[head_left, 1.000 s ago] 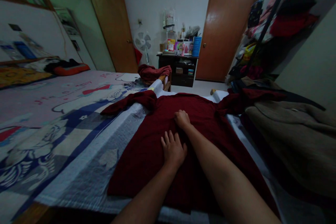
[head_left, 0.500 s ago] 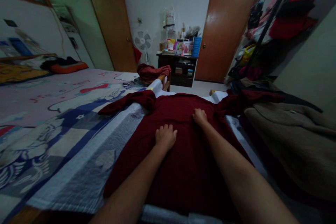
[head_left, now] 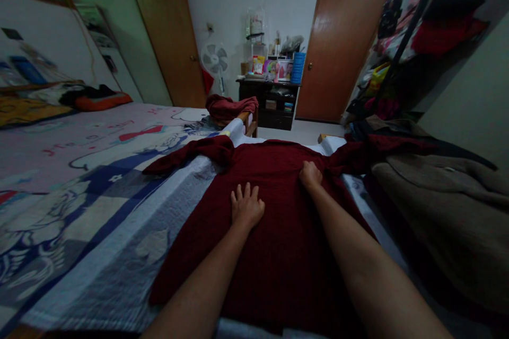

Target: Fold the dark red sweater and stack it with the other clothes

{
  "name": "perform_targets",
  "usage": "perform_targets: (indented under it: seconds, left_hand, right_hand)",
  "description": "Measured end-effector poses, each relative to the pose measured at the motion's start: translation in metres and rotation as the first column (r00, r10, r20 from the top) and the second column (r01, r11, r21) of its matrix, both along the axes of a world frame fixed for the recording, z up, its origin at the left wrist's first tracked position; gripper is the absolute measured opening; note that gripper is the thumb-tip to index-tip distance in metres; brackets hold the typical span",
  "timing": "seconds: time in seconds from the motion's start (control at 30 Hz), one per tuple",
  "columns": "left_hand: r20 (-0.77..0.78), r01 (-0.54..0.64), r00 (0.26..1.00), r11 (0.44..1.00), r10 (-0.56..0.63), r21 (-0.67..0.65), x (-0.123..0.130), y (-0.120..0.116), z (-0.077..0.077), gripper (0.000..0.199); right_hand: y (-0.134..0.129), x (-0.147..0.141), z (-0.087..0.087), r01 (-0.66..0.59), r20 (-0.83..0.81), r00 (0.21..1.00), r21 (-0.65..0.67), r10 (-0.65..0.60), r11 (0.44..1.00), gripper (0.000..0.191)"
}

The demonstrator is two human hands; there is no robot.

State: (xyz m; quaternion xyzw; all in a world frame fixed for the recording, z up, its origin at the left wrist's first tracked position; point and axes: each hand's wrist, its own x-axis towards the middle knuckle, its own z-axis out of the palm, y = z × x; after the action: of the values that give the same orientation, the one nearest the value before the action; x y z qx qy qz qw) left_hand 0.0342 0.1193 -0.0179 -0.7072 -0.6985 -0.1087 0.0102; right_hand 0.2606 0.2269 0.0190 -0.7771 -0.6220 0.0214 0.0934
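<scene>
A dark red long-sleeved garment (head_left: 278,254) lies spread over a pale blue-grey cloth (head_left: 159,212), its sleeves out to both sides. My left hand (head_left: 246,205) rests on the middle of the garment, fingers spread and palm down. Farther up and to the right, my right hand (head_left: 310,175) is closed against the fabric near the right shoulder; whether its curled fingers pinch any cloth is hidden.
To the left is a bed with a patterned blanket (head_left: 99,180). A brown garment (head_left: 441,196) is heaped on the right. Beyond stand a wooden bed frame post (head_left: 252,126), a dark cabinet (head_left: 270,116) and a white fan (head_left: 215,61).
The fingers of my left hand have spread wider, and the hand has shifted slightly left. My right hand has moved a little to the right. The garment's lower left corner lies slightly farther left.
</scene>
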Motion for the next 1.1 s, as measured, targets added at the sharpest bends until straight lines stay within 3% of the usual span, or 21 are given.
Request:
perform_targets:
  seconds: [0.2, 0.4, 0.5, 0.63, 0.77, 0.9, 1.0, 1.1]
  left_hand:
    - [-0.016, -0.032, 0.999, 0.999, 0.031, -0.044, 0.001, 0.001, 0.001, 0.058]
    - [-0.016, -0.021, 1.0, 0.998, 0.02, -0.059, 0.001, 0.0, 0.004, 0.059]
    - [-0.016, -0.016, 1.0, 0.997, 0.015, -0.076, 0.0, 0.0, 0.006, 0.059]
    - [-0.021, -0.018, 1.0, 0.998, 0.017, -0.058, 0.0, 0.0, 0.005, 0.058]
    - [-0.019, -0.017, 1.0, 0.999, 0.016, -0.04, -0.001, 0.001, 0.001, 0.058]
    - [-0.01, -0.018, 1.0, 1.0, 0.017, -0.023, -0.001, 0.002, 0.0, 0.058]
    - [-0.011, -0.014, 1.0, 0.999, 0.013, -0.032, -0.001, 0.002, 0.0, 0.058]
    - [-0.021, -0.01, 1.0, 0.999, 0.009, -0.04, 0.0, 0.001, 0.003, 0.058]
  right_hand:
    - [-0.017, -0.003, -0.007, -0.019, -0.019, 1.0, -0.004, 0.019, 1.0, 0.035]
    - [-0.043, 0.014, -0.018, 0.059, -0.038, 0.997, -0.076, -0.062, 0.995, 0.056]
    - [-0.049, 0.032, -0.03, 0.006, -0.055, 0.998, -0.094, -0.011, 0.996, 0.063]
    - [-0.051, 0.057, -0.04, -0.119, -0.069, 0.991, -0.001, 0.119, 0.993, 0.057]
    - [-0.054, 0.068, -0.04, -0.089, -0.049, 0.995, 0.061, 0.092, 0.994, 0.053]
    - [-0.055, 0.058, -0.034, -0.023, -0.032, 0.999, 0.011, 0.023, 1.0, 0.053]
    - [-0.052, 0.035, -0.025, 0.006, -0.032, 0.999, 0.02, -0.006, 1.0, 0.055]
    - [-0.052, 0.004, -0.02, -0.074, -0.057, 0.995, 0.082, 0.079, 0.994, 0.053]
